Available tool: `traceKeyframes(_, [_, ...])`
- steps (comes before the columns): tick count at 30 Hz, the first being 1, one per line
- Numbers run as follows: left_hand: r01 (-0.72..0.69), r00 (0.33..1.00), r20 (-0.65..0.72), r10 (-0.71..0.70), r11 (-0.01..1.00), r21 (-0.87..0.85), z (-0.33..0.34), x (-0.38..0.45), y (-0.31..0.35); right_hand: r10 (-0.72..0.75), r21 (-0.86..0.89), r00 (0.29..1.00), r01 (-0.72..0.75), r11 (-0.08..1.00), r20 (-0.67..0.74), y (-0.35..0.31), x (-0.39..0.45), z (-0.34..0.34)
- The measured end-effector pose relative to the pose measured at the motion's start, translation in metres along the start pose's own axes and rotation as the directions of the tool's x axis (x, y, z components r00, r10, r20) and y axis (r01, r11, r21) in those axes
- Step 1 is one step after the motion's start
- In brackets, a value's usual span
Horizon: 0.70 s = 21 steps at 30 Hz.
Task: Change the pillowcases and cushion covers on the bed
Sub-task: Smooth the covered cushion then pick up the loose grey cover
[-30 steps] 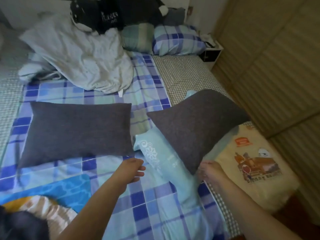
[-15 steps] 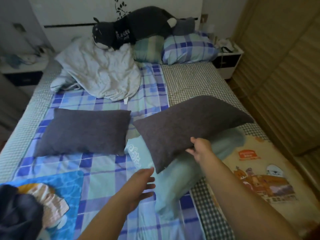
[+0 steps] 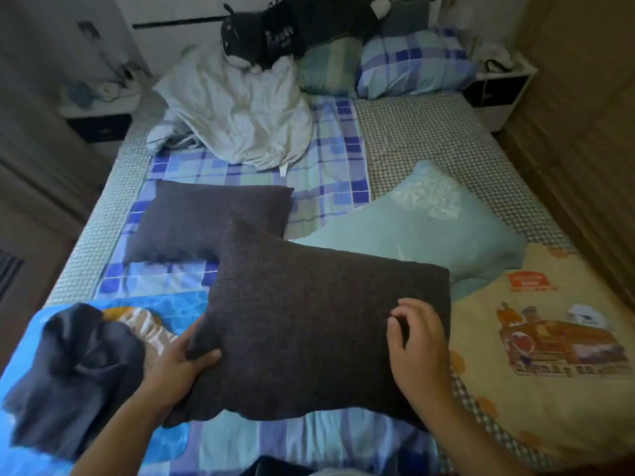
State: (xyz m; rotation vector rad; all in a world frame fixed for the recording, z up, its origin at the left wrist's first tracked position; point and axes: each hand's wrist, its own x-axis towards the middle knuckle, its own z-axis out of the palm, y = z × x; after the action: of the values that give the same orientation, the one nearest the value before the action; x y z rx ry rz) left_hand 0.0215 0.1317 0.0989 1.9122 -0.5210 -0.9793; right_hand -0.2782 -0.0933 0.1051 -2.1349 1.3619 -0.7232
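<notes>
- The bed (image 3: 429,139) fills the view, spread with a blue checked sheet (image 3: 330,173) on its left part and a fine grey check on the right.
- A crumpled white quilt (image 3: 237,111) is heaped near the head of the bed, with a dark plush toy (image 3: 275,32) and two checked pillows (image 3: 412,63) behind it.
- The dark grey cushion (image 3: 309,321) in hand is the nearest large thing. It lies right in front of the person, its long axis running left to right, its far left corner overlapping a second grey cushion (image 3: 206,218).
- A pale blue pillow (image 3: 429,228) lies just beyond it on the right, partly hidden behind its top edge.
- A yellow printed cover (image 3: 536,355) is spread at the right edge of the bed; a dark bundle of cloth (image 3: 75,369) sits at the left on a bright blue cover (image 3: 178,307).
- The left hand (image 3: 175,365) grips the cushion's left edge, thumb on top and fingers underneath.
- The right hand (image 3: 417,345) rests on the cushion's top face near its right edge, fingers curled, apparently pinching the fabric.
- Both hands are at the short ends, so any opening probably lies along an edge within equal reach of either; none can be seen.
</notes>
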Motion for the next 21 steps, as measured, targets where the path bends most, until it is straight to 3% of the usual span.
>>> traceKeyframes(3, [0.131, 0.991, -0.032, -0.127, 0.972, 0.193, -0.088, -0.012, -0.053, -0.032, 0.025, 0.998, 0.03, 0.999, 0.053, -0.012, -0.014, 0.035])
traceKeyframes(5, [0.267, 0.962, -0.143, -0.234, 0.921, 0.283, -0.142, -0.014, -0.096, -0.045, 0.028, 0.996, 0.043, 0.999, 0.081, -0.025, -0.035, 0.063])
traceKeyframes(7, [0.42, 0.903, -0.272, -0.333, 0.819, 0.391, -0.173, -0.01, -0.141, -0.011, -0.015, 0.965, 0.015, 1.0, 0.262, -0.035, -0.06, 0.105])
traceKeyframes(8, [0.461, 0.886, -0.279, -0.37, 0.759, 0.46, -0.177, -0.006, -0.16, 0.055, -0.076, 0.908, -0.026, 0.997, 0.415, -0.04, -0.072, 0.129])
traceKeyframes(10, [0.485, 0.87, -0.171, -0.462, 0.745, 0.458, -0.161, -0.001, -0.187, 0.263, -0.29, 0.701, -0.083, 0.953, 0.663, -0.039, -0.098, 0.173])
traceKeyframes(11, [0.466, 0.876, -0.121, -0.467, 0.754, 0.463, -0.146, 0.002, -0.196, 0.343, -0.371, 0.615, -0.088, 0.924, 0.71, -0.036, -0.109, 0.191])
traceKeyframes(13, [0.383, 0.908, -0.119, -0.401, 0.681, 0.624, -0.122, 0.01, -0.201, 0.457, -0.47, 0.561, -0.132, 0.873, 0.691, -0.03, -0.124, 0.216])
traceKeyframes(15, [0.252, 0.962, -0.13, -0.239, 0.607, 0.753, -0.112, 0.023, -0.197, 0.531, -0.56, 0.559, -0.138, 0.817, 0.637, -0.035, -0.133, 0.232])
traceKeyframes(17, [0.209, 0.978, -0.16, -0.135, 0.589, 0.781, -0.114, 0.042, -0.194, 0.513, -0.592, 0.615, -0.092, 0.801, 0.599, -0.052, -0.137, 0.247])
traceKeyframes(19, [0.156, 0.985, -0.171, -0.031, 0.588, 0.794, -0.122, 0.066, -0.195, 0.308, -0.468, 0.733, 0.016, 0.884, 0.606, -0.076, -0.142, 0.266])
traceKeyframes(21, [0.147, 0.976, -0.215, 0.044, 0.592, 0.792, -0.141, 0.097, -0.207, 0.098, -0.36, 0.762, 0.186, 0.914, 0.64, -0.091, -0.148, 0.292])
